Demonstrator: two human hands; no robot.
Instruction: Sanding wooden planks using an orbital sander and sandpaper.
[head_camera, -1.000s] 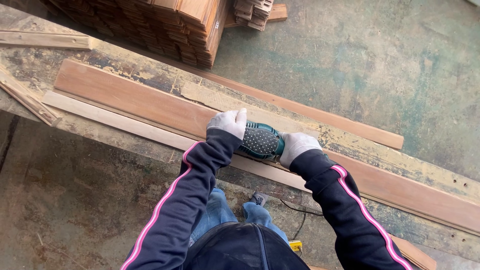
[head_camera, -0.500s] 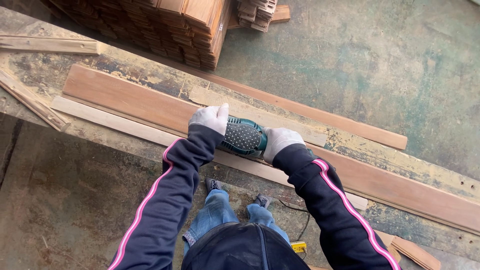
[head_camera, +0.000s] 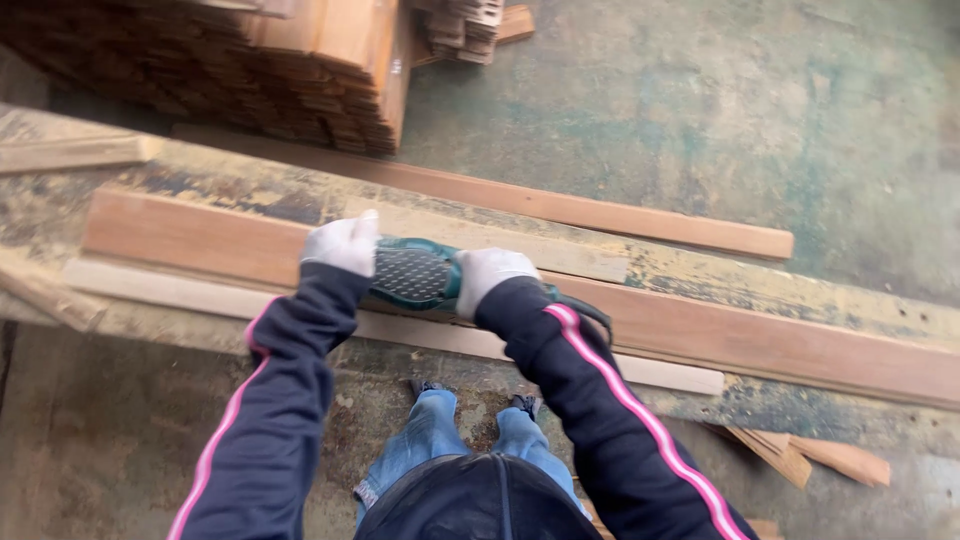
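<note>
Both gloved hands, left (head_camera: 343, 243) and right (head_camera: 490, 273), are keeping a closed grip on the green sander (head_camera: 413, 276), sliding it leftward along the reddish board (head_camera: 190, 235) on the bench (head_camera: 250, 185).

No packages, labels, signs or screens show anywhere in the head camera's view.

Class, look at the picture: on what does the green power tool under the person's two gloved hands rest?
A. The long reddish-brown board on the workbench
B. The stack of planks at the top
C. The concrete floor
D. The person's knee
A: both gloved hands, left hand and right hand, press the green power tool onto the long reddish-brown board lying on the workbench.
</note>
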